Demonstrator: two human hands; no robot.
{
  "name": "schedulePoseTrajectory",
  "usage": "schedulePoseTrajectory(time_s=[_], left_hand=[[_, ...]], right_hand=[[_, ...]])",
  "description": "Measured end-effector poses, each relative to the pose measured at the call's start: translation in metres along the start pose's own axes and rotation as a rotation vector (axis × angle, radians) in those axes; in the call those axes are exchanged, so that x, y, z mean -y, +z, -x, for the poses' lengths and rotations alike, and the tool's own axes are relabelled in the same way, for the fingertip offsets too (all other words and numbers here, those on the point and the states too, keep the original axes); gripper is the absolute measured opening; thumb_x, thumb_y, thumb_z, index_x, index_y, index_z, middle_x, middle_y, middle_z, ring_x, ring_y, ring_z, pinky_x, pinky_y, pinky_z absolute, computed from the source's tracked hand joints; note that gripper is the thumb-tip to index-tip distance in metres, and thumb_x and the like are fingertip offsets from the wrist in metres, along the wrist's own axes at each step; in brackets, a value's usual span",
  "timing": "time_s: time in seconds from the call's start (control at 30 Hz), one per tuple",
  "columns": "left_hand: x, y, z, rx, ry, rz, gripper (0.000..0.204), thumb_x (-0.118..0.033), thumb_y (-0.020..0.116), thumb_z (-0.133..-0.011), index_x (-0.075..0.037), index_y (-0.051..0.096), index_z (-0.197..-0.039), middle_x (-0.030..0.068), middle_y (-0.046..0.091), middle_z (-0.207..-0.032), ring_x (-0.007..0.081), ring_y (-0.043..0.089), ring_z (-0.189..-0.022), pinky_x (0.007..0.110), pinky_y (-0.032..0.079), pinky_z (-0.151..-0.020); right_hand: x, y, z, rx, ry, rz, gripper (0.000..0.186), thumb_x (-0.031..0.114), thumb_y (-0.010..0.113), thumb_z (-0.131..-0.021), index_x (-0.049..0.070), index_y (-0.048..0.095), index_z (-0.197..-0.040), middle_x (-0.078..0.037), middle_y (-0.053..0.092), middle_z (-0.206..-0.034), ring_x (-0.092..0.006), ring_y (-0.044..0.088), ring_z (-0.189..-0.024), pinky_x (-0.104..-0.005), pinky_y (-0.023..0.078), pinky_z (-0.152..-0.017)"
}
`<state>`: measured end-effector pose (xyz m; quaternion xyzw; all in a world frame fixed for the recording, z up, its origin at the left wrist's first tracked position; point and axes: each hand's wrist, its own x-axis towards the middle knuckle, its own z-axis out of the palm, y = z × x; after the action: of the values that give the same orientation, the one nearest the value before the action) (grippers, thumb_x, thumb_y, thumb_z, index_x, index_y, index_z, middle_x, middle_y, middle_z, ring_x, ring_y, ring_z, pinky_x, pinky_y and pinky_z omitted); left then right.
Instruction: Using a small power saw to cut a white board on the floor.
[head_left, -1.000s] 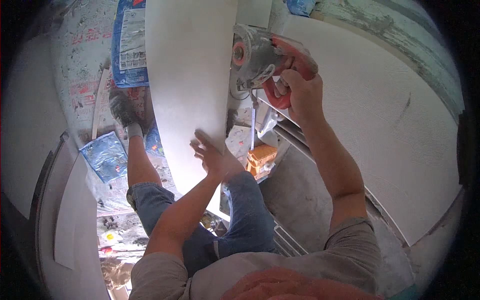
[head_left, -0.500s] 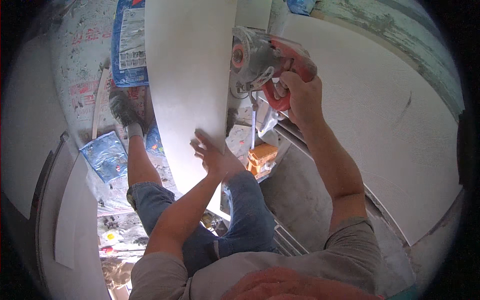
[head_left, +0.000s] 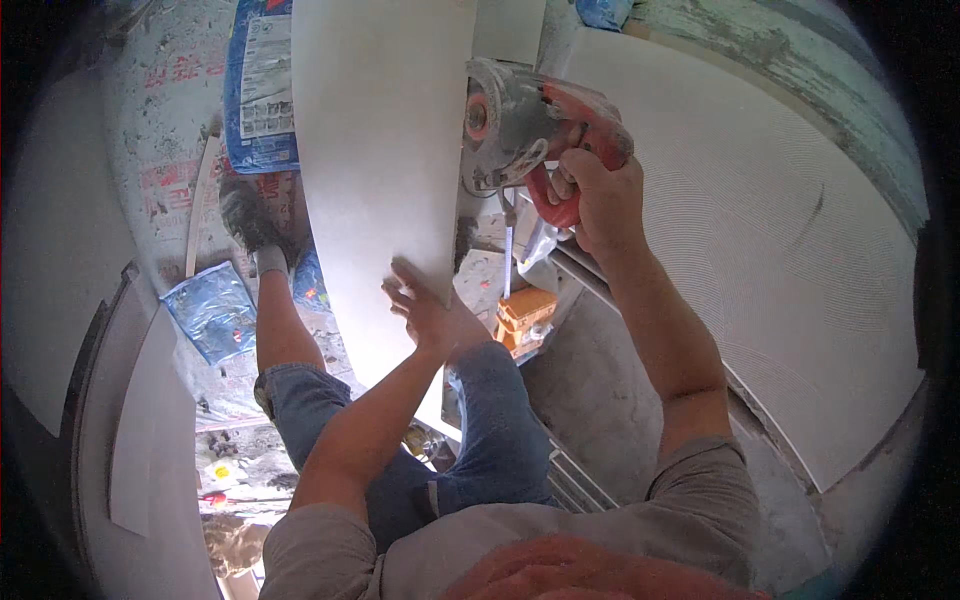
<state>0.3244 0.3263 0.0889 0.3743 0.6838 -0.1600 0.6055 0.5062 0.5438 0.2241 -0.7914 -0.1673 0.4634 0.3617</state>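
Observation:
A long, pale tile-like slab runs away from me across the middle of the view. My left hand rests on its near right edge, fingers spread over the top face. In my right hand is a dusty handheld circular saw with a grey guard and red body, gripped by its red handle. The saw sits at the slab's right edge, toward the far end. Its guard hides the blade, and whether the blade touches the slab I cannot tell.
At right lies a large panel with fine ridged lines. A blue bag lies beside the slab's far left, a blue packet near my foot. An orange box stands below the saw. More boards lean at left.

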Motion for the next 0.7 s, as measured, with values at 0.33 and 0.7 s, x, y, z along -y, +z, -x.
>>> schedulePoseTrajectory(time_s=[0.33,0.7], left_hand=[[0.001,0.001,0.001,-0.033,0.026,-0.015,0.125,-0.041,0.076,-0.076,-0.009,-0.017,-0.154,0.0376,0.0,-0.153,0.062,0.016,-0.139,0.066,0.031,-0.109],[0.006,0.002,0.0,-0.043,0.056,-0.016,0.12,-0.047,0.072,-0.081,-0.006,-0.015,-0.153,0.0377,0.001,-0.152,0.0624,0.013,-0.138,0.067,0.026,-0.11]], right_hand=[[0.0,0.001,0.006,0.003,0.015,-0.014,0.012,-0.003,0.057,-0.079,0.003,0.054,-0.089,-0.005,0.052,-0.069,-0.0129,0.048,-0.053,-0.0301,0.043,-0.048],[0.0,0.005,0.01,0.011,0.027,-0.039,0.013,-0.004,0.057,-0.079,0.004,0.054,-0.089,-0.004,0.052,-0.069,-0.0128,0.048,-0.053,-0.0299,0.043,-0.048]])
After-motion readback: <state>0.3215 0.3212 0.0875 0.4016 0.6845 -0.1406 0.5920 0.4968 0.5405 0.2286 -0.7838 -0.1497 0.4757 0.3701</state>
